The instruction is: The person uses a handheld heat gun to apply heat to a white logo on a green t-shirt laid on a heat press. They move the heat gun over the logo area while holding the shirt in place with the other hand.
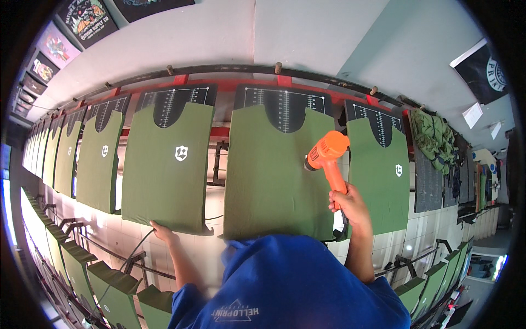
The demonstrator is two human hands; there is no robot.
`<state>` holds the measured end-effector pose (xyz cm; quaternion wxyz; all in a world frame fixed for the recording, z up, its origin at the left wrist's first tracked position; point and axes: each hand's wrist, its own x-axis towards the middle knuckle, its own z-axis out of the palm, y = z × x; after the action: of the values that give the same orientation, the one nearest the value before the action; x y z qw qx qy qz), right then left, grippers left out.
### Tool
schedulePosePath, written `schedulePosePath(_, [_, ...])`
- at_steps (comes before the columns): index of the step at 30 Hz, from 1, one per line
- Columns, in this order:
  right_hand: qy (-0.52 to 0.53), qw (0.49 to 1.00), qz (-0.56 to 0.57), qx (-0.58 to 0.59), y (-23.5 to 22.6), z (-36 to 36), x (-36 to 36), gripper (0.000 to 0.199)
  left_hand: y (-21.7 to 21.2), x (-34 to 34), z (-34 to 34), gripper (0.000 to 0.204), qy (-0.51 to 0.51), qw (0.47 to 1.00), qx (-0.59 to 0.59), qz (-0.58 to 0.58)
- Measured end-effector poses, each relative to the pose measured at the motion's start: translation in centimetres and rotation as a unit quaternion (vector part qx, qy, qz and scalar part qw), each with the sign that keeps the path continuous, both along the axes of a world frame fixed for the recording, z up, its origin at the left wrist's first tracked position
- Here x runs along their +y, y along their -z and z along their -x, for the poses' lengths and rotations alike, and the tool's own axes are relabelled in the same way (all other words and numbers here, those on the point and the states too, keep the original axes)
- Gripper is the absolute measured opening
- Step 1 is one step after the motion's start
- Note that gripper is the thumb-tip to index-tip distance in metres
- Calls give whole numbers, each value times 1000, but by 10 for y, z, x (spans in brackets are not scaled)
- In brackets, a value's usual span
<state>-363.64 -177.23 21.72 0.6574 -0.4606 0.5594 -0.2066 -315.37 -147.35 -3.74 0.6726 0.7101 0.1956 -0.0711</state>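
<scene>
My right hand [352,205] is wrapped round the handle of an orange heat gun [330,151]. Its dark nozzle points down and left, close over a green T-shirt piece [263,181] stretched on a dark board. A sliver of white shows beside the nozzle; the rest there is hidden. At the lower edge of the neighbouring green piece [159,181], which bears a white shield print [180,153], my left hand [161,231] pinches a black cable [137,247]. The cable runs down and left. Another printed green piece [378,175] lies to the right.
More green pieces on boards [96,159] run away to the left. A dark rail with red supports [230,69] passes behind them. Crumpled green cloth [433,134] sits on a board at the right. Behind me stands another row of green-covered boards [112,296].
</scene>
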Motion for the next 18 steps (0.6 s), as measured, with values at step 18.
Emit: schedulePosePath(18, [15,1000,11,-1,1,12,7,26,6,3,-2,65,-6,1000,-5,-5])
